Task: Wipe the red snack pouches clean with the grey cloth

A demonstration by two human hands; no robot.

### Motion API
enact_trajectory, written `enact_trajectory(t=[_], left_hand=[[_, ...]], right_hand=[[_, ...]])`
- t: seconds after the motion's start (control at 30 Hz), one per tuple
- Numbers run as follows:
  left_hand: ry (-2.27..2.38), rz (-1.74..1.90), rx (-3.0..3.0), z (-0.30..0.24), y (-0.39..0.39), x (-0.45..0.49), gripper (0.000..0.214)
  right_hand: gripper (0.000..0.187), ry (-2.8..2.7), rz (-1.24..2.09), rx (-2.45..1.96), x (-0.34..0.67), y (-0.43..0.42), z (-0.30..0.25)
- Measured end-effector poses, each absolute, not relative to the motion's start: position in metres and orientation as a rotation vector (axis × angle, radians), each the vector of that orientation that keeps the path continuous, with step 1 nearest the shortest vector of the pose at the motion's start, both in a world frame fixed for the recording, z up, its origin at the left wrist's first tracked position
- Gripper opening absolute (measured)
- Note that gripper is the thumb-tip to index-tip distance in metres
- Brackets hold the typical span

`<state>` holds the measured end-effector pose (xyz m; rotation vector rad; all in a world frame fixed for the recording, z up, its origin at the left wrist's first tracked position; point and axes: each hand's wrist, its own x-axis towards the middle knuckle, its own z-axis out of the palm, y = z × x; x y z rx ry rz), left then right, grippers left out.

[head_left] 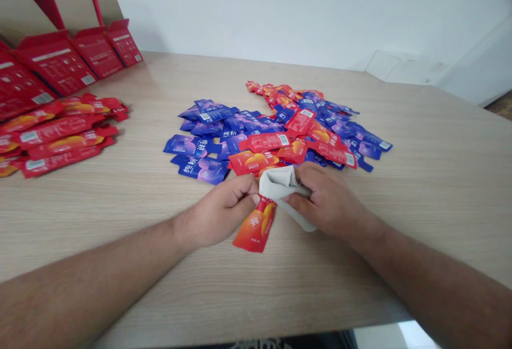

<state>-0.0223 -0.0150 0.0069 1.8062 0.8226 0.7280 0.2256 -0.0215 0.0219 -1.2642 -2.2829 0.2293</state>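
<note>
Near the middle of the table, my left hand (228,207) is closed in a pinch on the narrow end of an orange-red sachet (254,230) printed with yellow fruit. The sachet's wide end hangs toward me. My right hand (330,197) grips a folded off-white cloth (279,181), which lies against the sachet's narrow end and touches my left fingertips. Just beyond both hands spreads a loose heap of purple-blue sachets (204,168) and red-orange sachets (256,162), overlapping one another.
Several red cardboard boxes (56,63) with raised flaps stand in a row at the back left. Before them lie stacked red sachets (66,138). The wood-grain table (168,295) meets a white wall (256,15) behind.
</note>
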Motion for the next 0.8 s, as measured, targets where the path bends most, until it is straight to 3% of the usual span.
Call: enact_trajectory(t=[0.8], left_hand=[[0.841, 0.743, 1.788, 0.0061, -0.0132, -0.0227, 0.021]], right_hand=[[0.021, -2.194, 0.240, -1.351, 0.2243, -0.0225, 0.0226]])
